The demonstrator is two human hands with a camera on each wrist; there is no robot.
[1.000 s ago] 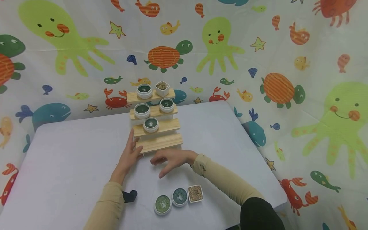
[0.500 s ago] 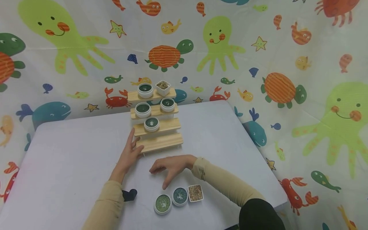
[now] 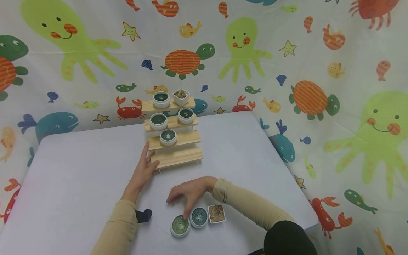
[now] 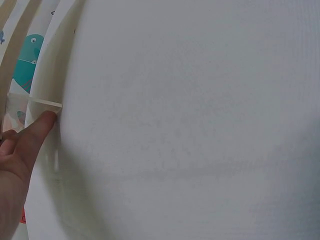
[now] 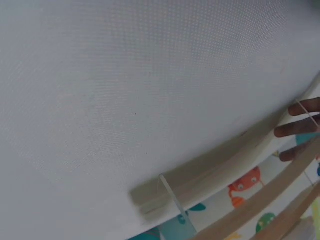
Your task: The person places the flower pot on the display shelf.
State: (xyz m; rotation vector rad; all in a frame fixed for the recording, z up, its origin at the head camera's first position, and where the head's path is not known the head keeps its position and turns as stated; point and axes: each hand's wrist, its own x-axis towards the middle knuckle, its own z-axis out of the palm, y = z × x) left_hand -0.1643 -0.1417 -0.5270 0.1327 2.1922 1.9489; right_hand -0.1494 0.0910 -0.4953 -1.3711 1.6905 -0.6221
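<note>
Beige sleeves (image 3: pixel 251 203), gathered right cuff (image 3: pixel 220 191), black cloth (image 3: pixel 288 239) farther up

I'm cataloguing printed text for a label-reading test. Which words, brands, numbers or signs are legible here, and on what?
None can be read in any view.
Backdrop: sea-animal pictures, no lettering seen.
Wooden stand: no text visible.
Round containers: no readable label; pale marks on the fill are too small to make out.
</note>
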